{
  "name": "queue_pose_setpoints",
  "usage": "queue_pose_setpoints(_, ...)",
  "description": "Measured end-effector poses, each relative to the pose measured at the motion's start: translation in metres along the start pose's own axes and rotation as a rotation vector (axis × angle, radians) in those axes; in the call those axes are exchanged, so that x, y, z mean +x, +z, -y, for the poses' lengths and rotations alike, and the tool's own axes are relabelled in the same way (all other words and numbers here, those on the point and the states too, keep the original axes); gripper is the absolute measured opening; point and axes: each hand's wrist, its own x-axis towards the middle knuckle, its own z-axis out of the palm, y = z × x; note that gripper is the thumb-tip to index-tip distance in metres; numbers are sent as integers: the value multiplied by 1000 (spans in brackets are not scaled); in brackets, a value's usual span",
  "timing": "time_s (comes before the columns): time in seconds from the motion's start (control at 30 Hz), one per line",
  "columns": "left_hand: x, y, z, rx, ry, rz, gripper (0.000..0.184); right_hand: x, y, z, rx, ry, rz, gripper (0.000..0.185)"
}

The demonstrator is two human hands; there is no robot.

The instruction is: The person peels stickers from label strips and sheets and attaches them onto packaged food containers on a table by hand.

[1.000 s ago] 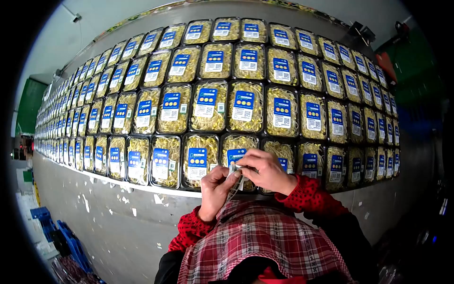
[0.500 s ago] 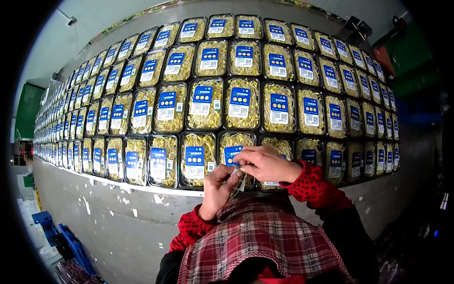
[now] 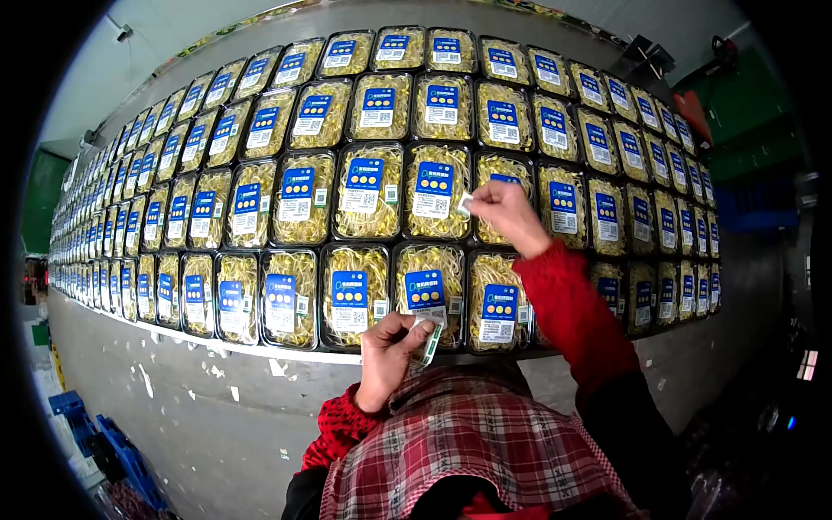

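I log the right hand [image 3: 511, 215] pinching a small sticker [image 3: 465, 204], a sprout pack [image 3: 446, 227] just left of that grip, long axis running away from the body; the left hand [image 3: 389, 354], farther from this pack, pinches the sticker strip [image 3: 432, 344].

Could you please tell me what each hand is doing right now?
Left hand: closed, pinching a strip of stickers.
Right hand: closed, pinching a small sticker.
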Motion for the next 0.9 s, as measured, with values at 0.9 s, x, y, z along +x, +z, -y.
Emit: queue_pose_setpoints(0.9,5,53,14,38,44,-17,19,-144,17,-4,-311,-415,151,9)
